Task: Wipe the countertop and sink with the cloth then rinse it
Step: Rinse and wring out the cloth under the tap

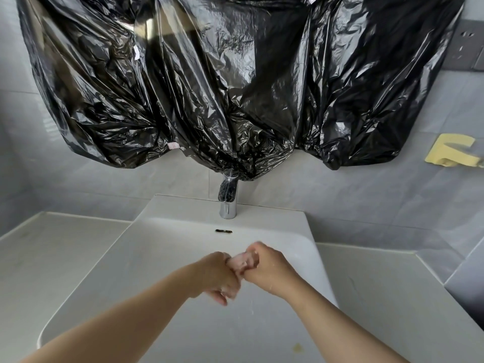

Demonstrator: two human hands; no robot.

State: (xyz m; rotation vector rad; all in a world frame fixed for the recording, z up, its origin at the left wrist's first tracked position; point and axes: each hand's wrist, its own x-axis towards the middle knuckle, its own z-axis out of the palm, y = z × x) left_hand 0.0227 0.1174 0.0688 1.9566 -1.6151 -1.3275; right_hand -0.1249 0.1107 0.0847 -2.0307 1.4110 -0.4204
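Over the white sink (162, 258) both my hands grip a small pale pink cloth (241, 261), bunched into a tight wad between them. My left hand (218, 277) is closed on its near end. My right hand (267, 268) is closed on its far end, knuckles touching the left hand. Most of the cloth is hidden inside the fists. A few water drops fall below my right wrist. The chrome faucet (228, 203) stands behind the basin, its top covered by plastic. The white countertop (42, 252) lies left and right of the sink.
Black plastic sheeting (222, 82) hangs over the wall above the faucet. A yellow holder (451, 153) sticks to the grey tiled wall at right. A grey socket panel (465, 48) sits at upper right. A yellowish stain (298, 347) marks the sink's front rim.
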